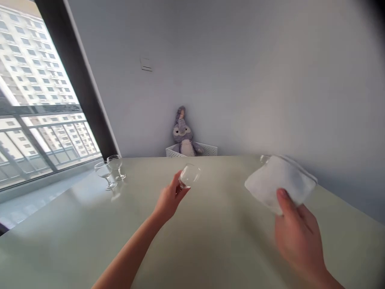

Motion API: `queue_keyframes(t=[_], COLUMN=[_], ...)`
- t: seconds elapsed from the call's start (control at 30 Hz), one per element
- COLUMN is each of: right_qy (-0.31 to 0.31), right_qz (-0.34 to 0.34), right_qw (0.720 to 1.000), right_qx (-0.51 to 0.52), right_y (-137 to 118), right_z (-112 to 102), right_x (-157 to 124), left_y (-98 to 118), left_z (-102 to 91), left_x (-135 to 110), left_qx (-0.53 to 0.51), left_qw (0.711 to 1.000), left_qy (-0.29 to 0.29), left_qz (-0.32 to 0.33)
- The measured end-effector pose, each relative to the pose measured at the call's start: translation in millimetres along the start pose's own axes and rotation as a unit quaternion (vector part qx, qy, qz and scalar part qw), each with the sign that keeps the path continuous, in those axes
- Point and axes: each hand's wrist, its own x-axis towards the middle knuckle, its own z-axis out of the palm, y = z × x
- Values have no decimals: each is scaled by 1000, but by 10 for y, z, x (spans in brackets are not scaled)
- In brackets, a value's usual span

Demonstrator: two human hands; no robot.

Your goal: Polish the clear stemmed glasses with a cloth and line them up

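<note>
Left hand [168, 198] grips small glass [189, 175]; right hand [296, 237] grips white cloth [279, 180]
Glass tilted, pinched in closed fingers, held above pale table [210, 237], centre-back; cloth folded, thumb on top, blurred, well right of glass; two stemmed glasses [110, 170] stand on table far left by window [36, 120]; plush toy [182, 132] sits in white basket [208, 149] behind table, against wall

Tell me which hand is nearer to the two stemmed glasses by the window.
Left. The left hand, gripping a clear glass, is a short way right of the stemmed glasses; the right hand, holding a white cloth, is far across the table.
</note>
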Motion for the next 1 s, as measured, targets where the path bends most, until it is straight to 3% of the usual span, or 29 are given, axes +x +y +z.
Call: queue_keyframes(t=[0.03,0.1,0.2,0.27,0.33,0.43,0.6,0.7,0.8,0.83,0.9,1.0], right_qy=[37,15,-171,-257,-303,-372,-464,-466,-447,-432,-379,-306], right_qz=[-65,-181,-227,-187,-149,-94,62,120,144,167,276,442], right_qw=[995,965,909,884,875,874,866,873,880,883,883,840], right_qx=[-60,-188,-305,-343,-347,-300,-178,-72,-71,-73,-26,76], right_y=[-76,-193,-240,-219,-204,-221,-234,-258,-348,-381,-424,-398], right_z=[41,163,346,427,480,523,582,654,692,688,661,610], right_x=[-44,-110,-136,-109,-52,69,187,157,106,92,68,17], left_y=[42,67,4,-62,-116,-148,-117,-94,-28,8,91,202], left_z=[68,160,222,231,223,196,152,118,71,55,28,7], left_x=[-33,-89,-129,-132,-129,-120,-122,-137,-166,-180,-211,-254], left_qx=[17,40,85,133,193,266,299,273,243,229,185,80], left_qw=[999,997,990,981,965,942,927,935,951,956,961,940], left_qy=[-27,-67,-96,-99,-100,-96,-57,-40,-75,-103,-180,-329], left_qz=[6,15,57,104,144,179,219,221,177,152,102,47])
